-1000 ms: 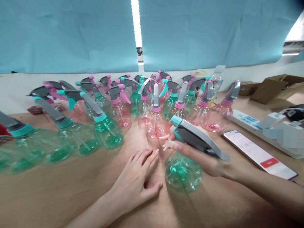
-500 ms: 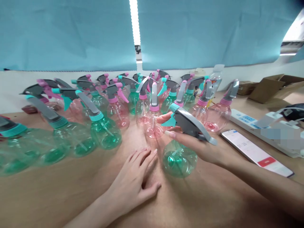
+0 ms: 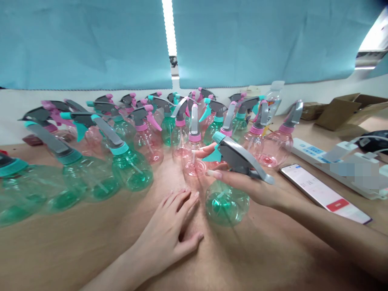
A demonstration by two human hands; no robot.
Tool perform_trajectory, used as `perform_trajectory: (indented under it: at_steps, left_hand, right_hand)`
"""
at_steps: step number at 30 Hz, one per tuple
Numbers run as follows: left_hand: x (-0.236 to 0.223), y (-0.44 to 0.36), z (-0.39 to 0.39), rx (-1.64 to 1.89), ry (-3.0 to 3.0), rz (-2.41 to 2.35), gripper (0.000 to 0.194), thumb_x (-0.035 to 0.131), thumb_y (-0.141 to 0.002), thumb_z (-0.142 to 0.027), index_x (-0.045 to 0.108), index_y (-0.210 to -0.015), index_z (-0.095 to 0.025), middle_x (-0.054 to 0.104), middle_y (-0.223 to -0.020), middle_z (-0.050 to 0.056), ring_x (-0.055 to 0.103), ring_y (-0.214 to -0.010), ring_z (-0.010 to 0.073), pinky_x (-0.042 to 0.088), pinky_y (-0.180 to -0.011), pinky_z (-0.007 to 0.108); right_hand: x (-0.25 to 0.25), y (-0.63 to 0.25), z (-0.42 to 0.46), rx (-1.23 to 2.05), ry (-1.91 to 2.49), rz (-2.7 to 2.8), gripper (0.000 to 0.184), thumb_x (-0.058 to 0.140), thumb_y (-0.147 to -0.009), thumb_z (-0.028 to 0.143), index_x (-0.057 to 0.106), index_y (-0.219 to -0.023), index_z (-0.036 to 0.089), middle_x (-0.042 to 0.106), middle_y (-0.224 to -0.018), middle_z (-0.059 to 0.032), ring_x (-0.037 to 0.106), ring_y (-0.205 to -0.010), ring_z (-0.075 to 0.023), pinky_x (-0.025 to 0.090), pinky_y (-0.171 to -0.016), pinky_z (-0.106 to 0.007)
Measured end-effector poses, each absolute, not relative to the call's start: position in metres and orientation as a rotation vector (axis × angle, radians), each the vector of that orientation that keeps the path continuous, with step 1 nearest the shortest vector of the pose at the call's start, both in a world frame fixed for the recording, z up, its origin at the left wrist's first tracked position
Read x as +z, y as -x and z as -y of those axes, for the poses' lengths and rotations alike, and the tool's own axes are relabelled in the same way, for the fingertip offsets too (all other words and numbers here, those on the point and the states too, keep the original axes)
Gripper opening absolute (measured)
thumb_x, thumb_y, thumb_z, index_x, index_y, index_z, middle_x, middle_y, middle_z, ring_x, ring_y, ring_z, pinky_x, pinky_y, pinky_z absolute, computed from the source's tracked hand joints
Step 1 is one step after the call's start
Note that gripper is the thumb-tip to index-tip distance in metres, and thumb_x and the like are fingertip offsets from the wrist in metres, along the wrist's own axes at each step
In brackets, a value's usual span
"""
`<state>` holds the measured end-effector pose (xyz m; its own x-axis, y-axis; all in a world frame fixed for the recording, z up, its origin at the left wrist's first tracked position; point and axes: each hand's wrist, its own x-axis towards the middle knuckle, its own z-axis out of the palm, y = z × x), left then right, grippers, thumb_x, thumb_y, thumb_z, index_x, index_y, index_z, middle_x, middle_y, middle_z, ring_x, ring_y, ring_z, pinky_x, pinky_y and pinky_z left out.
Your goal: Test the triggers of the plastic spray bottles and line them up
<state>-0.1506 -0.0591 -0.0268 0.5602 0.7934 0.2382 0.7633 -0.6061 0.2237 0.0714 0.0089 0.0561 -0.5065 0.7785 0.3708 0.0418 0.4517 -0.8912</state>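
A green spray bottle with a grey and turquoise trigger head stands upright in front of me. My right hand is closed around its neck, just beneath the head, with the index finger stretched past the turquoise trigger. To the left, my left hand lies on the table, fingers stretched out and holding nothing. Beyond the hands stands a pink spray bottle. Another green spray bottle is nearest on the left side.
Several more pink and green spray bottles crowd the back and left of the table. On the right lie a phone, a white power strip with plugs, and an open cardboard box. A clear bottle stands behind.
The view has shifted very slightly, so everything sits a little further left. Both hands keep their poses, the right still around the green spray bottle's neck.
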Motion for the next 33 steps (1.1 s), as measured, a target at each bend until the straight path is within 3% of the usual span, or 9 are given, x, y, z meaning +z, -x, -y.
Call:
perform_trajectory:
  at_steps: [4, 9, 13, 15, 20, 24, 27, 33]
  left_hand:
    - [-0.026, 0.15, 0.059, 0.477, -2.689, -1.345, 0.064, 0.057, -0.088, -0.042, 0.034, -0.144, -0.021, 0.043, -0.143, 0.014, 0.037, -0.132, 0.0349, 0.03, -0.107, 0.056]
    - [-0.025, 0.151, 0.059, 0.466, -2.695, -1.346, 0.063, 0.058, -0.087, -0.04, 0.036, -0.143, -0.02, 0.044, -0.142, 0.014, 0.038, -0.131, 0.0348, 0.03, -0.107, 0.056]
    - [-0.026, 0.151, 0.058, 0.473, -2.7, -1.353, 0.063, 0.057, -0.088, -0.042, 0.035, -0.144, -0.021, 0.043, -0.143, 0.013, 0.037, -0.132, 0.0349, 0.031, -0.107, 0.056]
    - [-0.025, 0.151, 0.058, 0.455, -2.706, -1.351, 0.063, 0.057, -0.088, -0.042, 0.034, -0.144, -0.021, 0.043, -0.143, 0.014, 0.037, -0.132, 0.0347, 0.03, -0.107, 0.057]
    - [-0.022, 0.15, 0.058, 0.447, -2.693, -1.355, 0.061, 0.057, -0.088, -0.041, 0.036, -0.142, -0.022, 0.044, -0.142, 0.013, 0.039, -0.131, 0.035, 0.031, -0.106, 0.057]
    - [-0.023, 0.15, 0.058, 0.457, -2.697, -1.344, 0.062, 0.056, -0.088, -0.041, 0.035, -0.143, -0.022, 0.043, -0.143, 0.014, 0.038, -0.131, 0.0354, 0.031, -0.106, 0.057]
    - [-0.021, 0.15, 0.058, 0.472, -2.691, -1.342, 0.061, 0.058, -0.087, -0.039, 0.037, -0.142, -0.022, 0.045, -0.141, 0.013, 0.04, -0.129, 0.0352, 0.033, -0.105, 0.056]
    - [-0.02, 0.149, 0.058, 0.471, -2.673, -1.347, 0.057, 0.058, -0.086, -0.039, 0.042, -0.138, -0.022, 0.048, -0.137, 0.013, 0.044, -0.124, 0.0357, 0.036, -0.103, 0.055]
  right_hand:
    - [0.058, -0.072, -0.007, 1.146, 0.681, 1.849, 0.016, 0.062, -0.08, 0.019, 0.061, -0.096, 0.024, 0.059, -0.091, 0.0005, 0.059, -0.082, -0.0155, 0.049, -0.068, -0.029]
    - [0.057, -0.074, -0.01, 1.109, 0.681, 1.899, 0.03, 0.063, -0.082, 0.017, 0.061, -0.11, 0.026, 0.057, -0.077, 0.0029, 0.059, -0.08, -0.0151, 0.049, -0.069, -0.028]
    - [0.056, -0.075, -0.012, 1.088, 0.557, 1.92, 0.031, 0.063, -0.084, 0.019, 0.061, -0.114, 0.027, 0.065, -0.104, -0.0006, 0.057, -0.108, -0.0181, 0.046, -0.092, -0.034]
    - [0.059, -0.074, -0.01, 1.101, 0.558, 1.936, 0.031, 0.062, -0.085, 0.021, 0.061, -0.115, 0.027, 0.063, -0.115, -0.0014, 0.057, -0.111, -0.0181, 0.045, -0.095, -0.035]
    - [0.07, -0.071, -0.006, 1.164, 0.668, 1.93, 0.027, 0.059, -0.087, 0.027, 0.061, -0.114, 0.025, 0.063, -0.116, -0.0032, 0.06, -0.104, -0.0177, 0.051, -0.086, -0.033]
    - [0.065, -0.071, -0.006, 1.151, 0.697, 1.92, 0.023, 0.063, -0.083, 0.029, 0.063, -0.106, 0.025, 0.066, -0.088, 0.0003, 0.062, -0.078, -0.0147, 0.054, -0.071, -0.031]
    - [0.06, -0.073, -0.003, 1.139, 0.701, 1.951, 0.019, 0.063, -0.083, 0.028, 0.063, -0.101, 0.026, 0.058, -0.07, 0.0036, 0.059, -0.066, -0.0135, 0.05, -0.059, -0.027]
    - [0.058, -0.074, 0.003, 1.169, 0.687, 2.011, 0.015, 0.059, -0.084, 0.028, 0.061, -0.099, 0.026, 0.048, -0.065, 0.0049, 0.046, -0.055, -0.0109, 0.04, -0.049, -0.024]
